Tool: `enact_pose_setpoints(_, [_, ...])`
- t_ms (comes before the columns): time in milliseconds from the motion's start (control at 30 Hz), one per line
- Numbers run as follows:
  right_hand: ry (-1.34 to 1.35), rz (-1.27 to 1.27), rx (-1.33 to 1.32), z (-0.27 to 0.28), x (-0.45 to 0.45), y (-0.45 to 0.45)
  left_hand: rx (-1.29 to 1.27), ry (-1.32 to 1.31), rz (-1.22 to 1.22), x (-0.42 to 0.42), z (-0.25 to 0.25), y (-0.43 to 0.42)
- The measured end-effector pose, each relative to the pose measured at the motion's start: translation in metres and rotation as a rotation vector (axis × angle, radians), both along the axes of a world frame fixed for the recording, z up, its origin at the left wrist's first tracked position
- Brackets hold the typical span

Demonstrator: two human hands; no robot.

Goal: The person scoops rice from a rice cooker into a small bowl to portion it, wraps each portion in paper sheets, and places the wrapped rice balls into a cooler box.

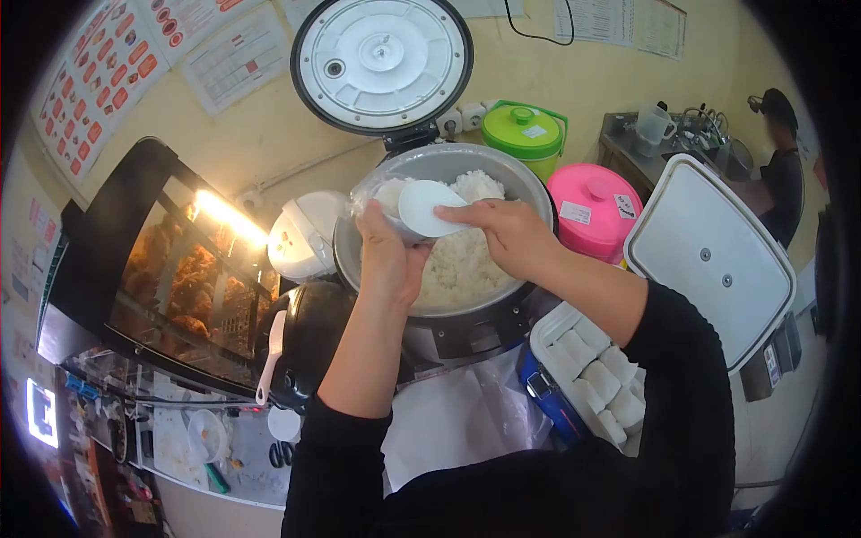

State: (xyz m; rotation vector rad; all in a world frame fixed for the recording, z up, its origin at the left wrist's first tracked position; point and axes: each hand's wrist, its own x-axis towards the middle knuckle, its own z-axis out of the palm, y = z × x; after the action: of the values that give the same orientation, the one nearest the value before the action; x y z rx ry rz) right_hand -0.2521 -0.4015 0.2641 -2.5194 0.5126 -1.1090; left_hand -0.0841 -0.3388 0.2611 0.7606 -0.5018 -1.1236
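Note:
Above a large open rice cooker (pixel 542 193) filled with white rice (pixel 462 272), my left hand (pixel 387 255) holds a clear plastic bag (pixel 361 199) with rice in it. My right hand (pixel 502 231) has its fingers closed on a white round scoop or paddle (pixel 430 204), which lies against the mouth of the bag. Both hands are close together over the left part of the pot. The scoop hides part of the bag and of the left fingers. The cooker's round lid (pixel 381 63) stands raised behind the pot.
A lit glass case of fried chicken (pixel 188 278) stands left. Green (pixel 525 134) and pink (pixel 594 211) containers are right of the cooker. A blue cooler (pixel 552 408) holds several wrapped white packets (pixel 596 372), its lid (pixel 713 260) upright. A person (pixel 778 179) stands far right.

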Motion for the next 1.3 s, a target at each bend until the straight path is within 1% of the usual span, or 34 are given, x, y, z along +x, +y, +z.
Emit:
enact_pose_setpoints(33, [-0.029, -0.001, 0.004, -0.005, 0.003, -0.001, 0.007, 0.014, -0.024, -0.003, -0.001, 0.001])
enact_pose_setpoints(67, [-0.057, -0.001, 0.003, -0.007, 0.004, -0.001, 0.021, -0.03, -0.035, -0.006, 0.0, 0.003])
enact_pose_setpoints(133, [-0.026, -0.015, 0.077, -0.007, 0.008, 0.006, 0.047, -0.122, -0.057, -0.011, 0.001, 0.009])
enact_pose_setpoints(267, [0.057, -0.012, 0.186, -0.001, 0.01, 0.005, 0.028, -0.213, 0.012, -0.01, 0.007, 0.011])
enact_pose_setpoints(367, [0.101, 0.065, 0.229, 0.009, 0.014, -0.015, 0.0, -0.269, 0.044, -0.002, 0.0, 0.008])
enact_pose_setpoints(467, [-0.072, 0.123, 0.425, 0.035, 0.012, -0.018, -0.077, -0.349, 0.086, 0.007, -0.004, 0.005])
enact_pose_setpoints(567, [-0.103, 0.088, 0.417, 0.009, 0.031, -0.001, -0.065, -0.454, 0.13, 0.006, -0.005, 0.008])
enact_pose_setpoints(633, [0.031, 0.086, 0.483, 0.021, 0.026, -0.006, -0.033, -0.5, 0.193, 0.007, -0.008, 0.008])
enact_pose_setpoints(767, [0.196, 0.023, 0.637, 0.045, 0.01, -0.029, -0.118, -0.456, 0.254, 0.027, -0.011, 0.017])
enact_pose_setpoints(833, [0.074, 0.108, 0.443, 0.034, -0.002, -0.042, -0.169, -0.394, 0.307, 0.031, -0.003, 0.031])
enact_pose_setpoints(867, [0.018, 0.149, 0.349, 0.029, -0.006, -0.045, -0.176, -0.318, 0.31, 0.027, 0.002, 0.041])
enact_pose_setpoints(933, [0.006, 0.134, 0.321, 0.03, -0.014, -0.034, -0.178, -0.168, 0.314, 0.018, 0.011, 0.063])
enact_pose_setpoints(967, [-0.001, 0.129, 0.306, 0.03, -0.016, -0.029, -0.176, -0.157, 0.306, 0.014, 0.009, 0.072])
enact_pose_setpoints(1067, [0.08, 0.047, 0.757, 0.028, -0.022, -0.029, -0.138, -0.109, 0.318, -0.003, 0.01, 0.092])
enact_pose_setpoints(1167, [0.107, 0.056, 0.786, 0.023, -0.023, -0.022, -0.167, -0.085, 0.208, -0.007, 0.002, 0.109])
enact_pose_setpoints(1300, [0.256, 0.11, 0.805, 0.013, -0.026, -0.014, -0.191, -0.012, 0.193, -0.004, -0.012, 0.127])
